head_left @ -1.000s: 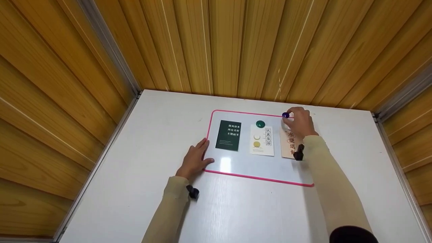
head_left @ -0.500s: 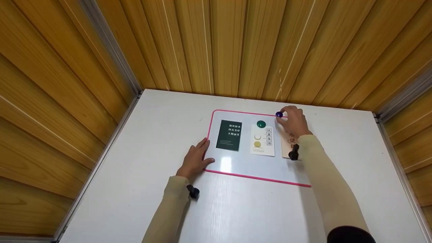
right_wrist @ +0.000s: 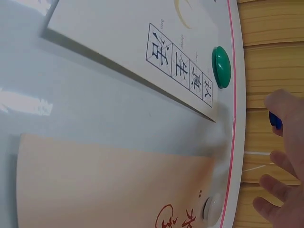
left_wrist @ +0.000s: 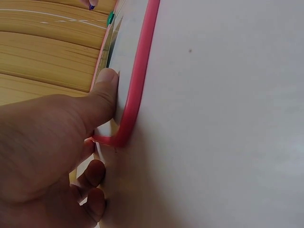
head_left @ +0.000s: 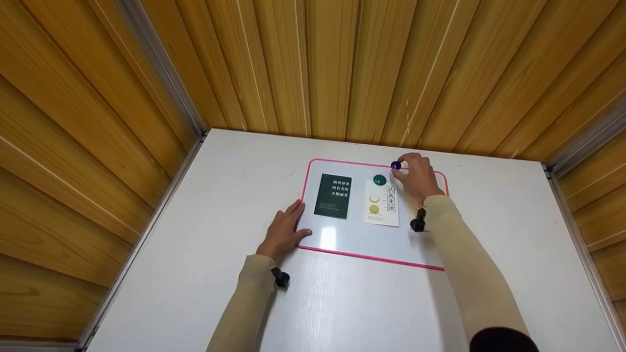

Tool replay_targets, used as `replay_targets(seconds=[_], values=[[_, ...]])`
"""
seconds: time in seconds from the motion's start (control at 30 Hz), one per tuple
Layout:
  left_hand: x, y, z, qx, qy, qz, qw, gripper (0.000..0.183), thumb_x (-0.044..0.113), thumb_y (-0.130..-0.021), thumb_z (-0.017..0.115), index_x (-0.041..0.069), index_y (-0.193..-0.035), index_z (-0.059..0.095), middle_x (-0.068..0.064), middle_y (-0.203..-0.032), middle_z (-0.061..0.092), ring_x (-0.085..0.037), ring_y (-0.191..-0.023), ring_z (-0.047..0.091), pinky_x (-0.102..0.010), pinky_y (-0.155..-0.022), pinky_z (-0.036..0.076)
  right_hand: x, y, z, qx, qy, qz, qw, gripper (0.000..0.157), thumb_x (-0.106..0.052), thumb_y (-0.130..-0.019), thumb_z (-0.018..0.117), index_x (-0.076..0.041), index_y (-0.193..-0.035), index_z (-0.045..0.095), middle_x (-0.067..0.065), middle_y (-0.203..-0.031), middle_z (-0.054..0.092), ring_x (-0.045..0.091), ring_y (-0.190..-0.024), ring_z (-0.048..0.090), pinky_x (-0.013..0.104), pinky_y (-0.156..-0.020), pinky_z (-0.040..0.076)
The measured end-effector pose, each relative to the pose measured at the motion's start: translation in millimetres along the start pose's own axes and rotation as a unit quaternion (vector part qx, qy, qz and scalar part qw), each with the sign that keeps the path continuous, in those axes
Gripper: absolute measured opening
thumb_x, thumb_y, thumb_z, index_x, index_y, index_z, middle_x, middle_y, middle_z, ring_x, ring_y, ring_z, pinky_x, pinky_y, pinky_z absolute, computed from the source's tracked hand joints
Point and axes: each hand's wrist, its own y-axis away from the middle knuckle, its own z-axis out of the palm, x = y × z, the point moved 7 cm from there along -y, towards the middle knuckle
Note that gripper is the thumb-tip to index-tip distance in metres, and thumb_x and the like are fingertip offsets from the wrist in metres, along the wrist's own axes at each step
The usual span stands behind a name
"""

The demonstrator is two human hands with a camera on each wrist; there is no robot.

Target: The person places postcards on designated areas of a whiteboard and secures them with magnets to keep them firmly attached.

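In the head view my right hand (head_left: pixel 418 175) pinches a small blue round magnet (head_left: pixel 395 165) between thumb and fingertips, over the far edge of a pink-framed whiteboard (head_left: pixel 342 237). The right wrist view shows the blue magnet (right_wrist: pixel 275 120) partly covered by the fingers. My left hand (head_left: pixel 283 232) rests at the board's left edge, thumb on its surface and fingers along the frame. On the board lie a dark green card (head_left: pixel 332 196), a white card (head_left: pixel 381 203) with a green magnet (head_left: pixel 379 180) at its top, and a beige card (right_wrist: pixel 104 180) with a whitish magnet (right_wrist: pixel 214 209).
The board lies on a white table (head_left: pixel 220 195). Wood-patterned panels (head_left: pixel 323 68) stand behind it and at both sides, with metal posts (head_left: pixel 166 68) at the corners. My right forearm covers the board's near right corner in the head view.
My right hand has moved left along the board's far edge with the blue magnet, toward the green magnet. The left hand has stayed in place.
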Motion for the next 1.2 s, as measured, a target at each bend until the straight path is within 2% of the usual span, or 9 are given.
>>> replay_targets(seconds=[0.43,0.8,1.0,1.2], values=[[-2.0,-0.6,1.6,0.004,-0.003,0.014,0.9999,0.085,0.042,-0.092,0.075,0.019,-0.162,0.033,0.000,-0.169,0.028,-0.029,-0.137,0.043,-0.043,-0.116,0.038,-17.6,-6.5,12.6,-0.017,0.001,0.004,1.000,0.041,-0.027,-0.098,0.072,-0.008,-0.133,0.062,0.018,-0.157,0.041,0.042,-0.141,0.034,0.060,-0.118,0.028],[-1.4,-0.4,1.8,-0.006,-0.001,0.004,1.0000,0.086,0.042,-0.092,0.076,0.021,-0.163,0.031,0.003,-0.170,0.026,-0.027,-0.141,0.039,-0.042,-0.117,0.036,-28.2,-7.9,22.2,-0.006,-0.007,-0.014,1.000,0.038,-0.028,-0.096,0.074,-0.010,-0.129,0.064,0.016,-0.150,0.049,0.039,-0.136,0.039,0.058,-0.117,0.032],[-1.4,-0.6,0.7,-0.001,0.002,0.002,1.0000,0.087,0.042,-0.092,0.076,0.022,-0.163,0.031,0.003,-0.169,0.026,-0.027,-0.138,0.041,-0.042,-0.116,0.038,-33.9,-10.6,28.3,-0.011,-0.009,-0.010,1.000,0.039,-0.029,-0.096,0.074,-0.011,-0.129,0.064,0.015,-0.152,0.048,0.038,-0.138,0.038,0.058,-0.118,0.030],[-1.5,-1.1,1.2,-0.002,-0.007,0.007,1.0000,0.087,0.043,-0.091,0.076,0.019,-0.163,0.032,0.001,-0.169,0.027,-0.027,-0.133,0.044,-0.040,-0.114,0.040,-44.0,-14.1,38.9,-0.015,0.004,-0.024,1.000,0.038,-0.028,-0.097,0.073,-0.010,-0.129,0.064,0.014,-0.149,0.050,0.037,-0.135,0.041,0.055,-0.117,0.032]])
